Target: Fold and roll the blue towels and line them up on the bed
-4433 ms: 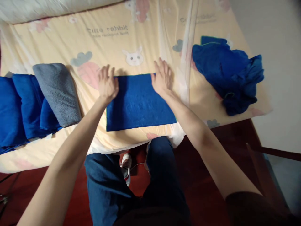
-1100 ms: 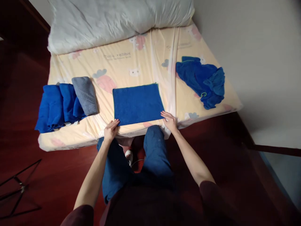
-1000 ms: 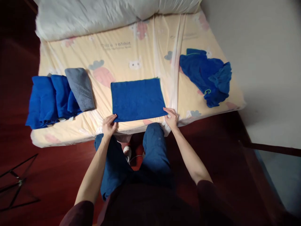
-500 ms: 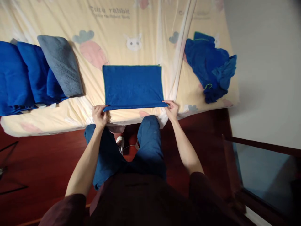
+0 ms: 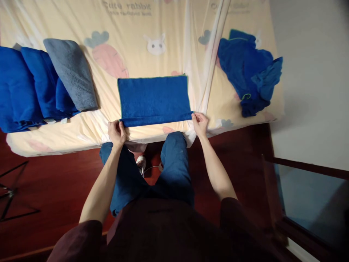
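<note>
Blue towel (image 5: pixel 154 97) on bed (image 5: pixel 166 63), creased along near edge. Left hand (image 5: pixel 117 133) pinching near left corner, right hand (image 5: pixel 200 123) pinching near right corner. Grey towel (image 5: pixel 73 74) to left; crumpled blue heap (image 5: pixel 247 67) to right.

The green-edged blue cloth (image 5: pixel 154 97) lies spread as a wide, mostly smooth rectangle near the front edge of the bed (image 5: pixel 174 31), its long sides running roughly along that edge. A crease follows its near side, marking off a narrow strip.
</note>
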The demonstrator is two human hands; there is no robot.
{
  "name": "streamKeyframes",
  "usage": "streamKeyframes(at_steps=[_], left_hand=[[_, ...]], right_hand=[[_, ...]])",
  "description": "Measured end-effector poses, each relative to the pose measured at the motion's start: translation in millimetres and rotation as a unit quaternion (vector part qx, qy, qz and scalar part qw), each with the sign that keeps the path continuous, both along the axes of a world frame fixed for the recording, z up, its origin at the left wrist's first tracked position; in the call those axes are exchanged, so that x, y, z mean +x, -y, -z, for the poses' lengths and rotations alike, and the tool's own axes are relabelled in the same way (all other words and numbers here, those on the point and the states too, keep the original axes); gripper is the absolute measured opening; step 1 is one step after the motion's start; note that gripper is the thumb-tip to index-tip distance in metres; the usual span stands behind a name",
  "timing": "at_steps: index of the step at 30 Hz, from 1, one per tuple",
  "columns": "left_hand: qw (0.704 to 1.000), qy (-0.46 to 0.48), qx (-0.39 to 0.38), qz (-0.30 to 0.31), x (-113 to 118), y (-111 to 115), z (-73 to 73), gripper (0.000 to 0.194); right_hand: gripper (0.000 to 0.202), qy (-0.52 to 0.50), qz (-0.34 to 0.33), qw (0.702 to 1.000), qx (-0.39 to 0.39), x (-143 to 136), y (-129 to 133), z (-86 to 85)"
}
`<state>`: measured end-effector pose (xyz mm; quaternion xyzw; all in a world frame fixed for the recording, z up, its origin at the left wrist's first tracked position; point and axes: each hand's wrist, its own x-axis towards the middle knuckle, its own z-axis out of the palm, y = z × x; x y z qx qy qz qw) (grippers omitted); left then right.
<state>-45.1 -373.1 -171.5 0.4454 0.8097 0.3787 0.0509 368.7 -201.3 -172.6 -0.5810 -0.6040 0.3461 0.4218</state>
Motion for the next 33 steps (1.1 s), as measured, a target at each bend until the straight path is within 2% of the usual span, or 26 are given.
streamKeyframes(at_steps=[9, 14, 20, 27, 33], left_hand=[[1.000, 0.000, -0.009, -0.008, 2, -2, -0.3, 0.025], [1.000, 0.006, -0.009, -0.014, 4, -3, 0.9, 0.024], [0.999, 0.025, 0.009, -0.021, 3, -2, 7.0, 0.020], [1.000, 0.016, 0.026, -0.003, -1, -3, 15.5, 0.014], [0.999, 0.027, 0.036, 0.014, 3, -1, 5.4, 0.023]], right_hand=[[0.040, 0.014, 0.022, 1.000, -0.009, -14, -2, -4.5], [0.045, 0.039, 0.044, 0.998, 0.016, -17, 0, -3.3], [0.054, 0.059, 0.057, 0.996, 0.040, -22, 1, -2.3], [0.053, 0.064, 0.072, 0.995, 0.036, -23, 1, -0.6], [0.051, 0.007, 0.103, 0.992, 0.075, -19, 2, 4.3]])
